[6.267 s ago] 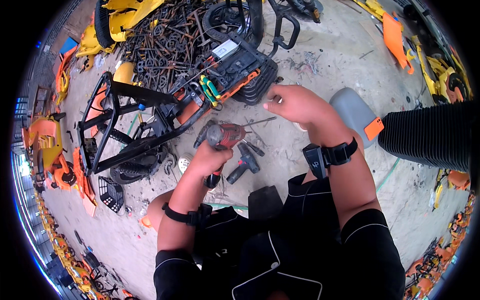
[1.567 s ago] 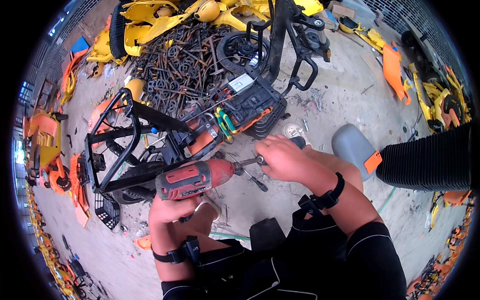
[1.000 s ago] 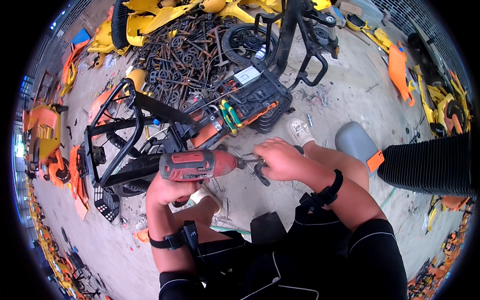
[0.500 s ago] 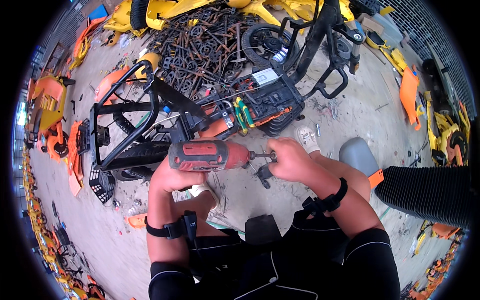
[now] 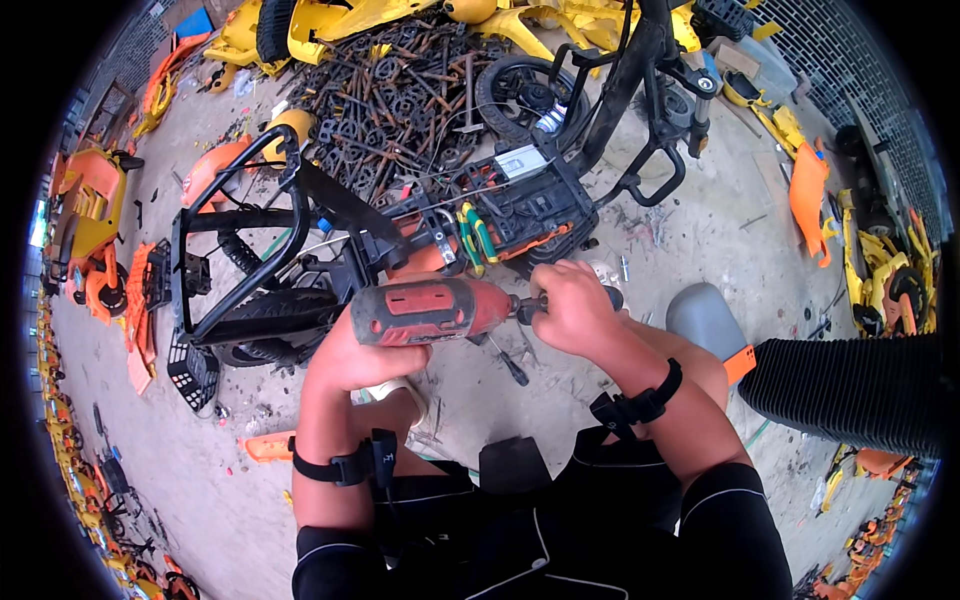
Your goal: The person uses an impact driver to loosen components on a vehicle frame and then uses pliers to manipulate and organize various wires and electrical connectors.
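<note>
A red-and-black cordless driver lies level in front of me, its bit end pointing right. My left hand is closed around its grip. Closed at the tip, my right hand grips a small dark metal part meeting the driver's bit. A dark end also shows past the knuckles; the fingers hide the rest, so its kind is unclear. Beyond both hands lies a stripped black scooter frame. Green-and-yellow-handled pliers rest on it. A screwdriver lies on the floor below the driver.
A heap of rusty metal parts rises behind the frame, near a wheel. To my right are a grey-and-orange panel and a black ribbed object. Yellow body panels lie at the far side.
My right hand has turned the dark part, which hung below the fingers and now shows at the hand's right. The driver has shifted slightly right, and the view has moved a little.
</note>
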`<action>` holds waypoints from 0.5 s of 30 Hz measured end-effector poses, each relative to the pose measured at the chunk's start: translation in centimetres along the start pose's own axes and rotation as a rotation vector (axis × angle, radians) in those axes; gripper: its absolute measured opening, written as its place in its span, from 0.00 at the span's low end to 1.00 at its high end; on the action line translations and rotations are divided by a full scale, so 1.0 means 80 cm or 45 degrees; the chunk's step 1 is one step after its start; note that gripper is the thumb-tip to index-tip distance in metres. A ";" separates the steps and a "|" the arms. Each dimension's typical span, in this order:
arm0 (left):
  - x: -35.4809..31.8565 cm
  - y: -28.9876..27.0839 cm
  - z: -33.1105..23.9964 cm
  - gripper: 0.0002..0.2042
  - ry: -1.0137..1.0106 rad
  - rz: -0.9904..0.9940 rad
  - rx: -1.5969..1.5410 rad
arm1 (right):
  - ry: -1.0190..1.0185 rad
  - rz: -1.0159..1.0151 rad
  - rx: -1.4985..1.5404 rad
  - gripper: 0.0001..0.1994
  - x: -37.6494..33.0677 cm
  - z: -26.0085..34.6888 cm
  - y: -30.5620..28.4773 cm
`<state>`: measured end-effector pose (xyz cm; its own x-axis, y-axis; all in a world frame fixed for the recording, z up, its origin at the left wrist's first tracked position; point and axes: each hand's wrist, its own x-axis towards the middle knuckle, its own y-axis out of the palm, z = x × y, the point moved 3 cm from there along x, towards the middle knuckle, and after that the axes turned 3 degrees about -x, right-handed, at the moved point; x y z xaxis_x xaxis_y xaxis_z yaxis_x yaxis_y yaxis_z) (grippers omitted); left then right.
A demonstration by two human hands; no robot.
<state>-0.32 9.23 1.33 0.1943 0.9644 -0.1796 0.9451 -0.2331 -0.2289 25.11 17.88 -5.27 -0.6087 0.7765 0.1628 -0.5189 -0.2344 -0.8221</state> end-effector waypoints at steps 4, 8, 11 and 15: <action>0.012 -0.001 -0.018 0.28 0.149 -0.200 0.055 | 0.090 -0.096 0.035 0.09 0.009 -0.004 -0.009; 0.023 -0.006 -0.021 0.25 0.152 -0.510 0.240 | 0.170 -0.208 -0.006 0.09 0.020 0.001 -0.030; 0.030 0.002 0.004 0.33 0.287 -0.789 0.549 | 0.419 -0.204 0.073 0.13 0.023 -0.001 -0.038; 0.051 0.030 -0.002 0.43 0.474 -1.001 0.900 | 0.710 -0.080 0.375 0.14 0.018 -0.014 -0.035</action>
<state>2.82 12.65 0.17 -0.2124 0.8247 0.5242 0.5014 0.5524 -0.6659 26.36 20.30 -3.31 -0.2085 0.9634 -0.1683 -0.7351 -0.2679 -0.6228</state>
